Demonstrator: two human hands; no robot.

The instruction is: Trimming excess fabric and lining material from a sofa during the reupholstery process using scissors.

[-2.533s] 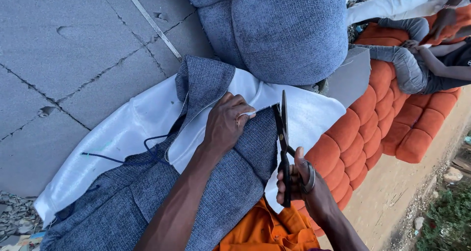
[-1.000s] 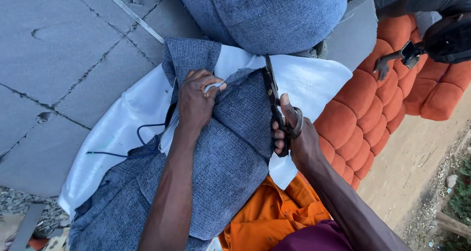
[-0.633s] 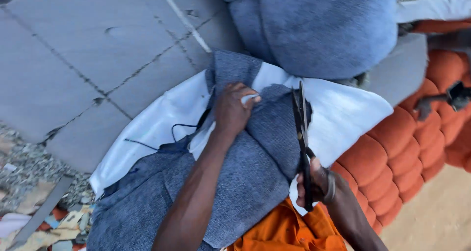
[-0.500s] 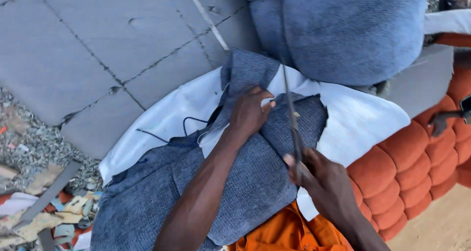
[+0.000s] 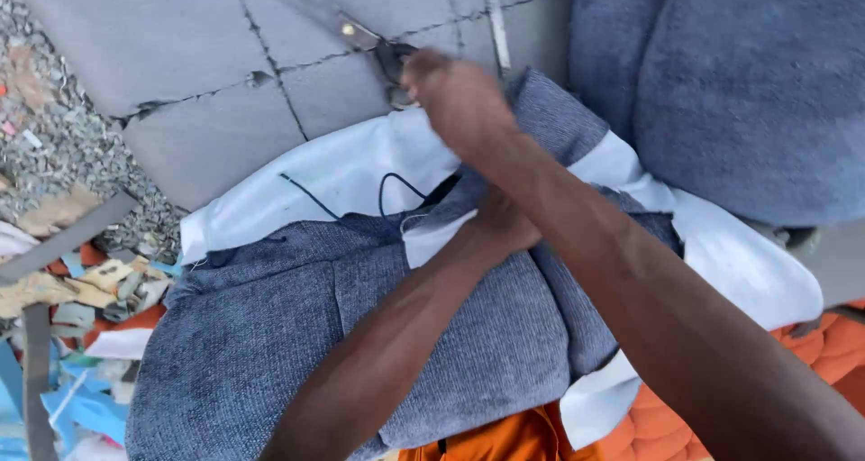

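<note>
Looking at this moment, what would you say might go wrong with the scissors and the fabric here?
1. The right hand holds the scissors out over the paving, across the left arm; the blurred blades might nick the forearm.
2. The left hand pins the grey fabric mostly out of sight beneath the right arm, so its fingers may sit near a cut unseen.
3. A loose dark thread lies on the white lining and could snag.
</note>
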